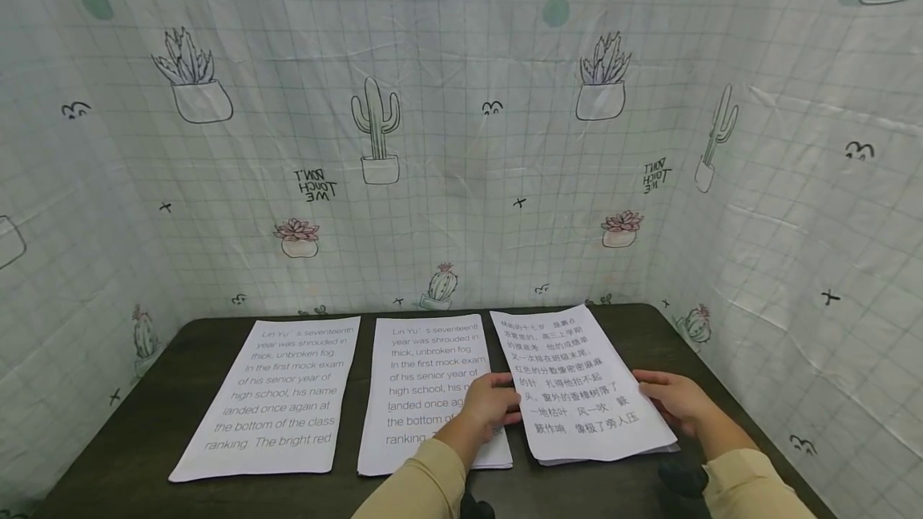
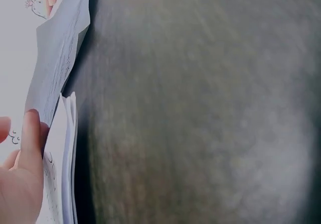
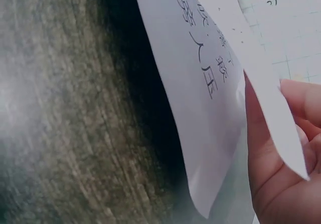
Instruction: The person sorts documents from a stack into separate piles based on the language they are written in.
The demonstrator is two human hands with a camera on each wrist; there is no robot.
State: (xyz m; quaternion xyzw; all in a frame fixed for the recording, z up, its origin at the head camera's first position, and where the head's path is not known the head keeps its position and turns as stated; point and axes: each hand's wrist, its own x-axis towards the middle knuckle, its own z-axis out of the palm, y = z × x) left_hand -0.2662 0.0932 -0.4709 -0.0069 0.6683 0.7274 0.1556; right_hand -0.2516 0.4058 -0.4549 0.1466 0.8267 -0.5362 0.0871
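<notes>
A sheet of paper (image 1: pixel 570 403) printed with Chinese characters is held up at the right, slanting to the left at its far end. My left hand (image 1: pixel 489 405) pinches its left edge, over the middle paper stack (image 1: pixel 425 351) with English print. At the opposite edge, my right hand (image 1: pixel 676 400) has the sheet between thumb and fingers. In the right wrist view, another printed sheet (image 3: pixel 200 108) lies below the raised one. The left wrist view shows the lifted sheet's shaded underside (image 2: pixel 55 53) and the layered edges of a stack beneath the left hand (image 2: pixel 25 169).
A further English-printed paper (image 1: pixel 274 399) lies at the left of the dark wooden table (image 1: pixel 108 447). Grid-patterned cloth (image 1: pixel 447 142) with cactus drawings surrounds the table's back and sides. Dark bands (image 1: pixel 681 480) sit at the cuffs of the beige sleeves (image 1: pixel 750 487).
</notes>
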